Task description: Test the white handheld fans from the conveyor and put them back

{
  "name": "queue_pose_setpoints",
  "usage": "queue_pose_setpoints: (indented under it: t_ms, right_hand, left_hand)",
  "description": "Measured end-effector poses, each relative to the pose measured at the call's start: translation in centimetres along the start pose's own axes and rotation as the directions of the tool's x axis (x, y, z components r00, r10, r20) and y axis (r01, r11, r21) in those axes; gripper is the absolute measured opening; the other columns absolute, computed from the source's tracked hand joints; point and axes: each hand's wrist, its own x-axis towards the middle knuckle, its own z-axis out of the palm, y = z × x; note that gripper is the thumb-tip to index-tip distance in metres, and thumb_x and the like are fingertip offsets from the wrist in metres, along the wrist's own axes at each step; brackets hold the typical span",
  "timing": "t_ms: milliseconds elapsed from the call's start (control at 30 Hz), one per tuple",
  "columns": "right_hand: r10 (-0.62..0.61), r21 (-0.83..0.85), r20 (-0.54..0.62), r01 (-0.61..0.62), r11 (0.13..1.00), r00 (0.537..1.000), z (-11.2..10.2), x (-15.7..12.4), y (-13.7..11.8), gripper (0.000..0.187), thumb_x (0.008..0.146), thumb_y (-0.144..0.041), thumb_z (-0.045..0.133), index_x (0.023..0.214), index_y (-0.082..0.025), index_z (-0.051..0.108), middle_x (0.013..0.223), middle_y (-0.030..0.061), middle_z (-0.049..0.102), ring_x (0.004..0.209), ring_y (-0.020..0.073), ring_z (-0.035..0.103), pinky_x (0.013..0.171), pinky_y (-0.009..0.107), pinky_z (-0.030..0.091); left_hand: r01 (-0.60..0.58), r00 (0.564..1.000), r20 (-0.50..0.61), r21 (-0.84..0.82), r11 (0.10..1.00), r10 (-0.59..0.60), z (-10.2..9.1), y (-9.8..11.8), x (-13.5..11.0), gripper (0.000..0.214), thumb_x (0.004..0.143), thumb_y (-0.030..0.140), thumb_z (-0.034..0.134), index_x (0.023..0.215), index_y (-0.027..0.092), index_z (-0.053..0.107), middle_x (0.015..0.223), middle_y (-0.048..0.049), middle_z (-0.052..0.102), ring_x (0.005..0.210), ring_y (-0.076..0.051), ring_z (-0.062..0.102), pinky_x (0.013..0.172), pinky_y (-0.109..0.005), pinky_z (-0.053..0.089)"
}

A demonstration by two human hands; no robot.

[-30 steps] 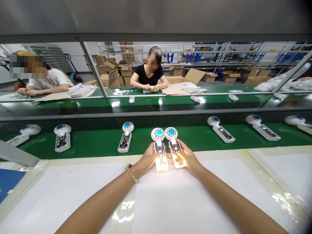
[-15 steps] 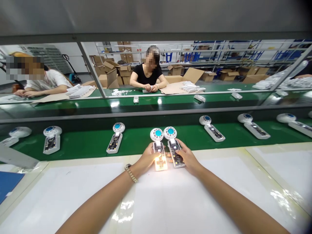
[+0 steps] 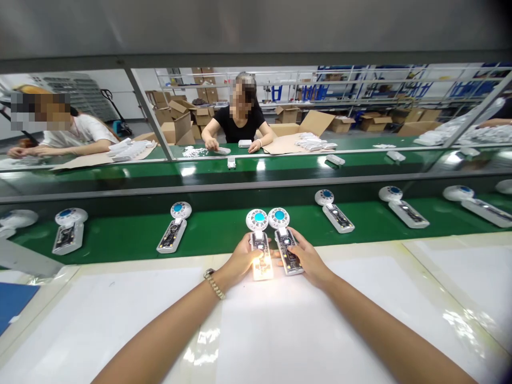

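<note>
With twelve o'clock straight ahead of the wearer, a blue sheet (image 3: pixel 16 304) lies between nine and ten on the bench (image 3: pixel 120 320). On the green belt (image 3: pixel 120 234) rest a round-headed white device (image 3: pixel 69 239) at ten and another device (image 3: pixel 172 234) at eleven. At twelve, the left hand (image 3: pixel 239 262) grips a glowing device (image 3: pixel 260 240); just beside, the right hand (image 3: pixel 314 264) holds a dark-boarded device (image 3: pixel 285 244). A further device (image 3: pixel 338 217) lies toward one.

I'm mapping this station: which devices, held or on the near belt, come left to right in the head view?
Partial device, two belt devices, glowing device, darker device, three belt devices, another partial device.
</note>
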Motion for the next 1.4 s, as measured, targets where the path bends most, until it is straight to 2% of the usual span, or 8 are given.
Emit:
queue_pose_setpoints:
  t_ms: [200,333,767,967,1167,1400]
  right_hand:
    - [0.020,0.001,0.025,-0.020,1.000,0.999,-0.04,-0.28,-0.41,0.072,0.064,-0.023,0.064,0.130,-0.027,0.034,0.084,-0.0008,0.062,0.065,0.0183,0.063,0.060,0.033,0.052]
    - [-0.013,0.001,0.080,0.013,1.000,0.997,-0.39,-0.18,-0.16,0.076,0.063,-0.021,0.064,0.132,-0.028,0.031,0.086,-0.0005,0.062,0.066,0.0174,0.063,0.059,0.030,0.051]
    - [-0.031,-0.007,0.120,0.032,0.999,0.992,-0.77,0.04,0.32,0.078,0.066,-0.020,0.064,0.134,-0.028,0.026,0.090,0.0010,0.062,0.068,0.0181,0.064,0.063,0.032,0.051]
    - [-0.061,0.011,0.135,0.060,0.998,0.989,-0.66,-0.03,0.33,0.076,0.067,-0.019,0.063,0.134,-0.027,0.026,0.105,0.0053,0.059,0.086,0.0232,0.063,0.071,0.037,0.051]
    - [-0.031,-0.025,0.119,0.034,0.999,0.992,-0.70,-0.02,0.30,0.075,0.068,-0.019,0.063,0.133,-0.027,0.026,0.091,0.0016,0.062,0.069,0.0180,0.064,0.066,0.034,0.052]
    - [-0.042,0.011,0.130,0.041,0.999,0.991,-0.76,-0.02,0.38,0.076,0.067,-0.020,0.064,0.134,-0.028,0.027,0.090,0.0012,0.062,0.073,0.0193,0.064,0.064,0.032,0.051]
  left_hand:
    - [-0.023,0.999,0.042,-0.033,0.999,0.025,-0.09,-0.07,0.05,0.044,0.061,0.008,0.067,0.098,0.016,0.046,0.114,-0.0113,0.055,0.086,-0.023,0.064,0.077,-0.040,0.049]
    - [-0.028,0.997,0.065,-0.025,0.999,0.029,-0.38,-0.21,0.07,0.051,0.057,0.006,0.071,0.100,0.017,0.045,0.116,-0.0114,0.053,0.089,-0.024,0.063,0.078,-0.041,0.049]
    - [-0.021,0.993,0.115,-0.016,1.000,0.022,-0.72,-0.21,0.08,0.049,0.062,0.003,0.067,0.103,0.018,0.044,0.121,-0.0114,0.050,0.094,-0.026,0.062,0.083,-0.044,0.047]
    - [-0.021,0.991,0.129,-0.007,1.000,0.021,-0.81,-0.37,0.16,0.047,0.063,0.004,0.066,0.102,0.018,0.044,0.120,-0.0115,0.050,0.095,-0.027,0.062,0.084,-0.044,0.047]
    - [-0.024,0.992,0.127,-0.011,1.000,0.025,-0.82,-0.33,0.23,0.048,0.063,0.004,0.067,0.102,0.018,0.045,0.120,-0.0114,0.051,0.093,-0.026,0.063,0.084,-0.045,0.047]
    - [-0.014,0.992,0.121,-0.006,1.000,0.015,-0.63,-0.12,0.02,0.046,0.063,0.004,0.066,0.101,0.018,0.045,0.117,-0.0104,0.053,0.093,-0.026,0.063,0.080,-0.042,0.048]
